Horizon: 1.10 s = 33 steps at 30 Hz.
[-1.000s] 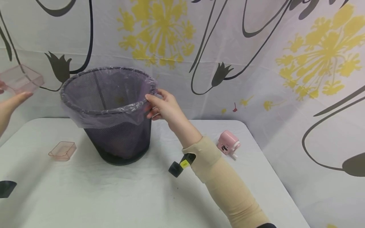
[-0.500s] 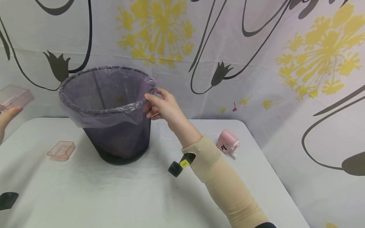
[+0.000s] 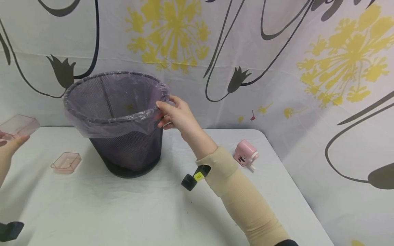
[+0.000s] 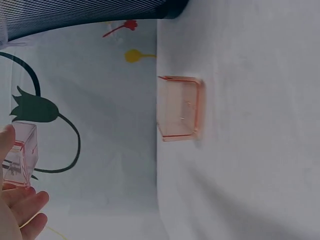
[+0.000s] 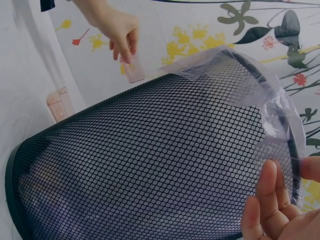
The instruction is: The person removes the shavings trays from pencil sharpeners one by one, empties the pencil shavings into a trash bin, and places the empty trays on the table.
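At the left edge of the head view my left hand (image 3: 8,152) holds a small clear pink plastic box (image 3: 21,125) between thumb and fingers, above the table. The left wrist view shows the thumb on one side of this box (image 4: 24,150) and fingertips below it. My right hand (image 3: 176,114) grips the rim of a black mesh wastebasket (image 3: 132,147), thumb on top and fingers outside. A thin translucent purple bag (image 3: 104,128) lines the basket and folds over its rim. A second clear pink box (image 3: 66,162) rests on the table, left of the basket.
A pink crank pencil sharpener (image 3: 246,153) stands on the right part of the white-covered table (image 3: 138,212). Behind the table hangs a white cloth (image 3: 187,82) printed with flowers. A dark wrist camera (image 3: 195,177) juts from the right sleeve.
My left hand has come down with the pink box, from beside the basket's rim to nearer the table. The right hand keeps its place on the rim.
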Each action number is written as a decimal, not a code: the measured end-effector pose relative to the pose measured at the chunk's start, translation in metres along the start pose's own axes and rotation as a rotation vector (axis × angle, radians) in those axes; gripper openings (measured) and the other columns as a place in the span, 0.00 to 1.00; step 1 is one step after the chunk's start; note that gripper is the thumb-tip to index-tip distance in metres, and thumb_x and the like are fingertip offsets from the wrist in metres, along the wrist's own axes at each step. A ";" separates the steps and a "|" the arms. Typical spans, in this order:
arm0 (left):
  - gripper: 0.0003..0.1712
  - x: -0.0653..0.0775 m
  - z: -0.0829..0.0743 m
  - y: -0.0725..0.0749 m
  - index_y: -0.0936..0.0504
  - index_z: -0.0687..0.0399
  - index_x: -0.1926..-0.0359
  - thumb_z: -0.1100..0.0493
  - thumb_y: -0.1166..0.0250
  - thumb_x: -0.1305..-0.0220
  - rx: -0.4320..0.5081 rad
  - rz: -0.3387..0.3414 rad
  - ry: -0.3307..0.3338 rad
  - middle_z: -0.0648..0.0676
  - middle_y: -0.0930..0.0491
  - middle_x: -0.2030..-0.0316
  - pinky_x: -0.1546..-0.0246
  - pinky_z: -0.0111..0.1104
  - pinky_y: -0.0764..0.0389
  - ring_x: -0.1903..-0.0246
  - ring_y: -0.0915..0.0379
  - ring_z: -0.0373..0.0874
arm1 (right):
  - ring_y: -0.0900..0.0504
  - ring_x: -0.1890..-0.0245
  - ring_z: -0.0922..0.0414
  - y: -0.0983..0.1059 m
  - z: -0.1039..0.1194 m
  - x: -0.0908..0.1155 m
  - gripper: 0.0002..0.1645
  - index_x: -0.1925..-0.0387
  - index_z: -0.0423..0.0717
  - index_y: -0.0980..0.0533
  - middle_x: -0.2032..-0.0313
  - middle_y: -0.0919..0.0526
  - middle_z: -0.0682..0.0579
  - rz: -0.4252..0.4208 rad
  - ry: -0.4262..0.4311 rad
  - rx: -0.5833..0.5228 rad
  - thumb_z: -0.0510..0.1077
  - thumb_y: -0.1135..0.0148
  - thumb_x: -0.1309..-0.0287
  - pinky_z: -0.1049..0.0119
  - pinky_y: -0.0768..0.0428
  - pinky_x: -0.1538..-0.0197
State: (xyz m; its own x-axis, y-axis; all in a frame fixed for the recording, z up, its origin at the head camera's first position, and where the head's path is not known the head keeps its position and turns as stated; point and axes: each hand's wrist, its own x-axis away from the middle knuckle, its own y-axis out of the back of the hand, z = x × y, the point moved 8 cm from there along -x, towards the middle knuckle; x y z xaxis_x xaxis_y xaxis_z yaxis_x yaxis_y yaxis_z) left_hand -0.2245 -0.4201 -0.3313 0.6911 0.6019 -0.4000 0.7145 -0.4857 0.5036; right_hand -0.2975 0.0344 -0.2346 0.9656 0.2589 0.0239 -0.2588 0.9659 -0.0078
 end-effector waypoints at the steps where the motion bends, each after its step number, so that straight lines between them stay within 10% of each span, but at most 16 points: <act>1: 0.24 0.002 0.001 0.000 0.37 0.23 0.46 0.52 0.37 0.35 0.012 0.002 0.011 0.36 0.34 0.44 0.37 0.31 0.40 0.36 0.41 0.36 | 0.23 0.85 0.58 0.000 0.000 0.000 0.41 0.28 0.46 0.48 0.76 0.19 0.48 0.000 0.000 0.001 0.47 0.41 0.35 0.66 0.22 0.74; 16: 0.23 0.019 0.023 -0.001 0.40 0.24 0.47 0.54 0.40 0.33 -0.041 0.014 0.076 0.58 0.36 0.34 0.34 0.36 0.42 0.33 0.43 0.46 | 0.23 0.85 0.58 0.000 0.000 0.000 0.40 0.28 0.45 0.48 0.76 0.19 0.48 0.005 0.011 0.004 0.47 0.41 0.35 0.66 0.22 0.74; 26: 0.39 -0.014 0.129 -0.033 0.44 0.31 0.30 0.46 0.35 0.38 0.015 0.064 0.130 0.46 0.40 0.31 0.33 0.34 0.44 0.32 0.47 0.38 | 0.22 0.85 0.58 0.000 0.001 0.001 0.40 0.28 0.45 0.47 0.75 0.19 0.48 -0.001 0.007 0.004 0.47 0.41 0.35 0.65 0.21 0.73; 33: 0.42 -0.005 0.132 -0.032 0.44 0.35 0.28 0.45 0.34 0.40 0.025 0.051 0.216 0.45 0.42 0.30 0.33 0.35 0.47 0.31 0.50 0.40 | 0.23 0.85 0.58 0.000 0.000 0.001 0.39 0.28 0.45 0.47 0.76 0.19 0.48 -0.002 0.006 0.005 0.47 0.41 0.35 0.65 0.21 0.74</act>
State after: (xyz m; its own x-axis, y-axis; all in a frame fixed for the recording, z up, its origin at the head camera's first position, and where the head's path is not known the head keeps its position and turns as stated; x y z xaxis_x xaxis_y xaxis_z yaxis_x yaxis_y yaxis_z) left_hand -0.2364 -0.4905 -0.4466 0.6890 0.6967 -0.1998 0.6835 -0.5329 0.4989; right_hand -0.2963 0.0344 -0.2342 0.9663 0.2568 0.0176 -0.2568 0.9665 -0.0024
